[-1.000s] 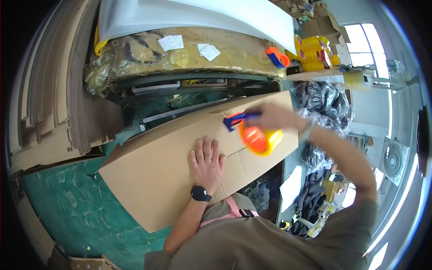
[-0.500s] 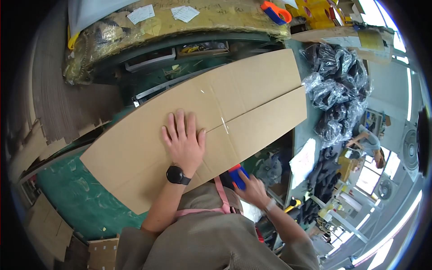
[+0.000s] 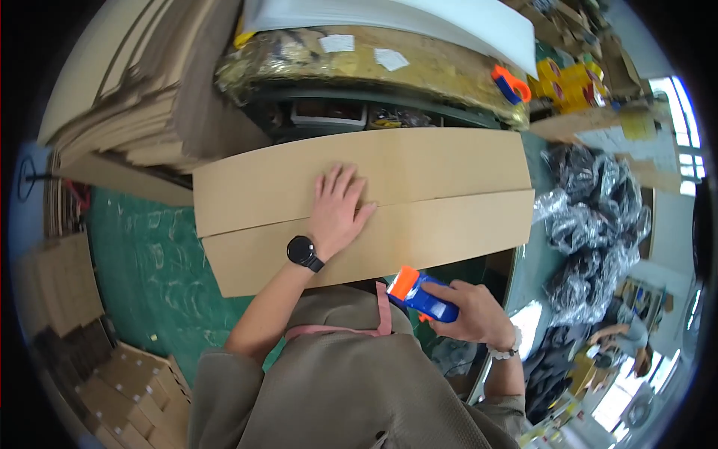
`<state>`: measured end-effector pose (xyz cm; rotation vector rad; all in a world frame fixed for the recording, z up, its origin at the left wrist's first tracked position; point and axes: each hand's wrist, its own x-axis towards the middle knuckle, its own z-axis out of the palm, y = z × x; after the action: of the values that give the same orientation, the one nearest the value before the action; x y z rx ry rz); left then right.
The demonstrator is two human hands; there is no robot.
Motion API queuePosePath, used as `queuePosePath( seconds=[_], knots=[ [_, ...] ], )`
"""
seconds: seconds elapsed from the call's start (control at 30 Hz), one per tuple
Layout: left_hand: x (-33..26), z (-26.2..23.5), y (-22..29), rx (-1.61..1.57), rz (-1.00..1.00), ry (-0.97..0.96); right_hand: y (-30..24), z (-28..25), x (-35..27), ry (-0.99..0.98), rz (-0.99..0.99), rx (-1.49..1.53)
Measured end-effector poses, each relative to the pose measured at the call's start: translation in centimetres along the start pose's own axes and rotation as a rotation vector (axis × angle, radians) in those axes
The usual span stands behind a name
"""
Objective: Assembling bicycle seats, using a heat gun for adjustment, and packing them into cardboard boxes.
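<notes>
A long brown cardboard carton [image 3: 456, 165] lies in front of me, its two top flaps meeting in a seam along its length. My left hand [image 3: 340, 213] rests on its top with fingers spread, across the seam a little left of the middle; a black watch is on that wrist. In my right hand [image 3: 479, 314] is a blue and orange tape dispenser [image 3: 426, 297], gripped close to the carton's near side. A strip of tape crosses part of the seam, hard to make out.
Cardboard sheets [image 3: 149, 112] are stacked at the far left. On the back bench lie another tape dispenser [image 3: 512, 84] and a white foam sheet [image 3: 396, 22]. Black goods in clear plastic [image 3: 598, 217] pile up at right. Cartons [image 3: 134, 389] stand lower left. Another person [image 3: 624, 333] works far right.
The view has turned, and the carton now lies nearly level across it. The tape dispenser has come out from beside the carton's near edge into fuller view. My left hand stays on the carton.
</notes>
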<state>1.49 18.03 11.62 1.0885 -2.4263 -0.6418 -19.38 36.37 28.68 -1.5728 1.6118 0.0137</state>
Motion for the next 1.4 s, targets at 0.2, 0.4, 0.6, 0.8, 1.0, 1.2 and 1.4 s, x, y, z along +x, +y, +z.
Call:
queuePosePath(
  seconds=[0.2,0.4,0.6,0.8,1.0,1.2,1.4],
  knots=[
    [-4.0,-6.5,-0.5,-1.072,-0.503,0.133,-5.7,-2.8,6.6,0.358,-0.534,-0.241],
    [-8.4,-11.7,-2.0,-1.947,-0.604,0.052,-10.8,-2.2,13.3,0.196,-0.738,-0.385],
    [-14.5,-14.5,-9.4,-1.258,-0.815,0.432,-15.5,1.3,18.4,0.058,-0.778,-0.461],
    [-20.4,-16.6,-23.8,-1.058,-0.946,0.599,-20.9,3.7,25.7,-0.047,-0.765,-0.578],
    [-19.3,-9.4,-28.3,-1.171,-1.031,0.66,-23.3,4.9,28.1,-0.102,-0.681,-0.727],
    [-17.6,-4.2,-26.8,-0.011,-1.384,0.074,-24.0,4.5,29.8,-0.17,-0.646,-0.784],
    [-15.4,-7.0,-24.4,-1.073,-0.915,0.158,-24.6,3.4,31.4,-0.249,-0.665,-0.751]
  ],
)
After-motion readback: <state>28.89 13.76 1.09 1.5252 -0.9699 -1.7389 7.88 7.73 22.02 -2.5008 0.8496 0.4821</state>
